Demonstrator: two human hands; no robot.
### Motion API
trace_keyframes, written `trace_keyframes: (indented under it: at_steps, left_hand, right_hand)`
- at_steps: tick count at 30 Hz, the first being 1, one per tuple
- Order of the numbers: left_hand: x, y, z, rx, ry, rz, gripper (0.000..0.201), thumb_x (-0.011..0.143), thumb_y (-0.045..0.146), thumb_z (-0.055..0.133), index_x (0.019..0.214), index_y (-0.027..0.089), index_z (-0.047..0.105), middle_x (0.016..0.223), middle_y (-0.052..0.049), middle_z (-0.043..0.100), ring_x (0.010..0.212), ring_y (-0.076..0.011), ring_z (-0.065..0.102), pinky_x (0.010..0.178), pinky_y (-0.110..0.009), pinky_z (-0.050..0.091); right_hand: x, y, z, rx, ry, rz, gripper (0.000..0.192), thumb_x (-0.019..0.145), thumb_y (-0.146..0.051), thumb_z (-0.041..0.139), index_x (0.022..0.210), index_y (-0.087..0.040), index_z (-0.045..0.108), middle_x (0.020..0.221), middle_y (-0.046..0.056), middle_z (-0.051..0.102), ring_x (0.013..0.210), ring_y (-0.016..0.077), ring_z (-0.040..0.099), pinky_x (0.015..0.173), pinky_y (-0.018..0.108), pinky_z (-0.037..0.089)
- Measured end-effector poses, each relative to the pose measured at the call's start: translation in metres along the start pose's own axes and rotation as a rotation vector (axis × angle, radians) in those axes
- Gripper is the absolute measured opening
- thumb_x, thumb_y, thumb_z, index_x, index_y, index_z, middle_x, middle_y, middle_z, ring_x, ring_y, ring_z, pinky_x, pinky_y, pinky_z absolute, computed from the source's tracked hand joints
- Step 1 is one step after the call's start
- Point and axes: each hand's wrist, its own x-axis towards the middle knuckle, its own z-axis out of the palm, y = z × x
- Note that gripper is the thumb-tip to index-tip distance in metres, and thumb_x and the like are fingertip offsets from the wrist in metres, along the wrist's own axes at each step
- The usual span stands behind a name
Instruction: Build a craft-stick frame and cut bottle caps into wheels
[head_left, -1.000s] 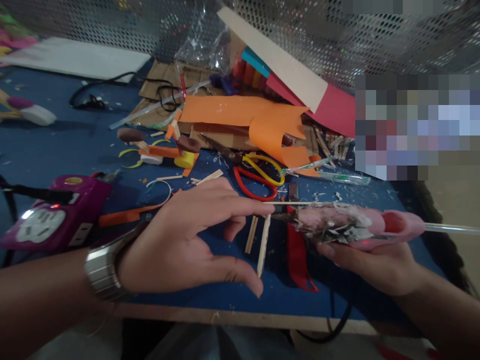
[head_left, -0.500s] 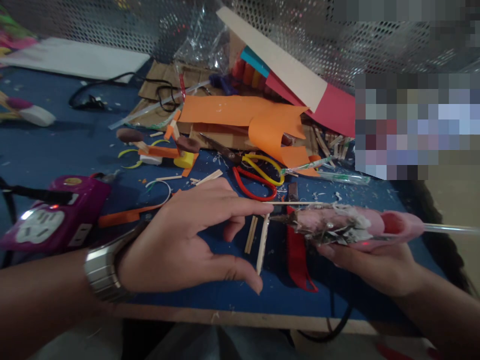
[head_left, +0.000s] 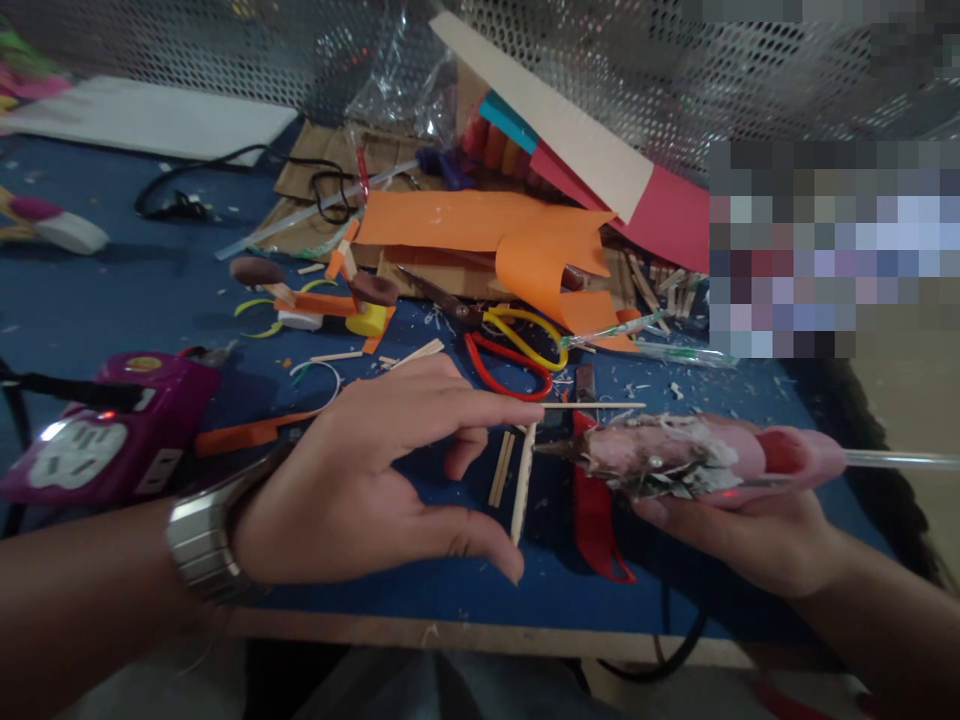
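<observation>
Left hand (head_left: 360, 470) holding a wooden stick (head_left: 523, 485) endwise between forefinger and thumb; right hand (head_left: 765, 545) gripping a pink hot-glue gun (head_left: 675, 455), nozzle (head_left: 559, 449) just beside the left forefinger. A slight right-hand slip could burn that fingertip; a loosened pinch could tilt the stick.

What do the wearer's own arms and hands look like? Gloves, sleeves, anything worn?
Left hand: ungloved, no ring visible; silver-coloured metal link watchband on the wrist, dial not readable. Right hand: ungloved, nothing seen on the wrist; fingers mostly hidden. No sleeves on the visible forearms.
</observation>
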Motion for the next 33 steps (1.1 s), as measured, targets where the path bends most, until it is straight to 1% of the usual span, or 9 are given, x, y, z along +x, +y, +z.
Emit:
trace_keyframes:
  at_steps: [4, 7, 12, 16, 20, 23, 27, 33]
  left_hand:
    - [0.0002, -0.0009, 0.0004, 0.002, 0.007, -0.005, 0.062, 0.082, 0.050, 0.099, 0.136, 0.029, 0.076, 0.077, 0.005, 0.068, 0.072, -0.0157, 0.062, 0.075, -0.035, 0.053]
    - [0.0002, -0.0018, 0.0001, -0.001, 0.003, -0.001, 0.062, 0.083, 0.049, 0.099, 0.136, 0.027, 0.076, 0.078, 0.004, 0.068, 0.073, -0.0155, 0.061, 0.075, -0.034, 0.052]
    - [-0.0010, -0.0023, -0.0004, -0.009, 0.009, 0.010, 0.069, 0.079, 0.054, 0.100, 0.136, 0.023, 0.075, 0.078, 0.005, 0.067, 0.074, -0.0145, 0.061, 0.075, -0.033, 0.050]
    - [-0.0019, -0.0009, -0.0005, 0.015, -0.002, -0.009, 0.071, 0.077, 0.055, 0.100, 0.136, 0.023, 0.076, 0.079, 0.005, 0.067, 0.074, -0.0142, 0.062, 0.078, -0.032, 0.051]
    - [-0.0024, 0.0004, -0.0016, 0.006, -0.008, -0.016, 0.072, 0.076, 0.053, 0.102, 0.136, 0.024, 0.076, 0.078, 0.005, 0.068, 0.074, -0.0146, 0.063, 0.078, -0.031, 0.052]
    - [-0.0025, 0.0009, -0.0026, 0.012, -0.018, -0.028, 0.071, 0.077, 0.051, 0.101, 0.137, 0.024, 0.076, 0.079, 0.005, 0.068, 0.075, -0.0149, 0.063, 0.079, -0.031, 0.052]
    - [-0.0024, 0.0012, -0.0030, 0.004, -0.015, -0.031, 0.074, 0.075, 0.047, 0.103, 0.138, 0.022, 0.075, 0.080, 0.005, 0.067, 0.076, -0.0143, 0.062, 0.079, -0.030, 0.050]
    - [-0.0029, 0.0025, -0.0030, 0.004, -0.017, -0.040, 0.075, 0.073, 0.045, 0.105, 0.137, 0.020, 0.074, 0.081, 0.005, 0.065, 0.077, -0.0145, 0.061, 0.079, -0.031, 0.049]
  right_hand:
    - [0.0024, -0.0031, 0.0017, 0.021, -0.001, 0.002, 0.071, 0.097, -0.005, 0.075, 0.153, -0.048, 0.069, 0.145, -0.009, 0.079, 0.129, 0.0228, 0.080, 0.112, 0.025, 0.065]
    - [0.0023, -0.0047, 0.0021, 0.047, -0.003, 0.033, 0.070, 0.096, -0.003, 0.075, 0.151, -0.047, 0.072, 0.143, -0.008, 0.080, 0.128, 0.0238, 0.081, 0.110, 0.025, 0.066]
    - [0.0037, -0.0052, 0.0022, 0.059, -0.022, 0.031, 0.074, 0.096, 0.000, 0.073, 0.152, -0.048, 0.070, 0.144, -0.010, 0.079, 0.128, 0.0213, 0.081, 0.111, 0.022, 0.064]
    - [0.0044, -0.0025, 0.0033, 0.042, 0.034, 0.031, 0.071, 0.096, -0.003, 0.075, 0.150, -0.049, 0.072, 0.144, -0.010, 0.079, 0.133, 0.0214, 0.078, 0.116, 0.023, 0.061]
    - [0.0029, 0.0000, 0.0038, 0.038, 0.082, 0.031, 0.067, 0.098, -0.006, 0.075, 0.149, -0.050, 0.072, 0.147, -0.014, 0.077, 0.140, 0.0171, 0.073, 0.123, 0.019, 0.054]
    - [0.0028, -0.0012, 0.0033, 0.040, 0.049, 0.029, 0.068, 0.098, -0.005, 0.074, 0.151, -0.049, 0.071, 0.148, -0.014, 0.077, 0.139, 0.0153, 0.074, 0.122, 0.017, 0.053]
    - [0.0040, -0.0048, 0.0032, 0.085, -0.005, 0.044, 0.073, 0.097, -0.001, 0.073, 0.152, -0.050, 0.070, 0.147, -0.013, 0.077, 0.134, 0.0158, 0.077, 0.116, 0.016, 0.058]
    - [0.0078, -0.0090, 0.0029, 0.099, -0.029, 0.034, 0.076, 0.096, 0.000, 0.075, 0.152, -0.051, 0.070, 0.143, -0.012, 0.079, 0.127, 0.0163, 0.081, 0.110, 0.017, 0.062]
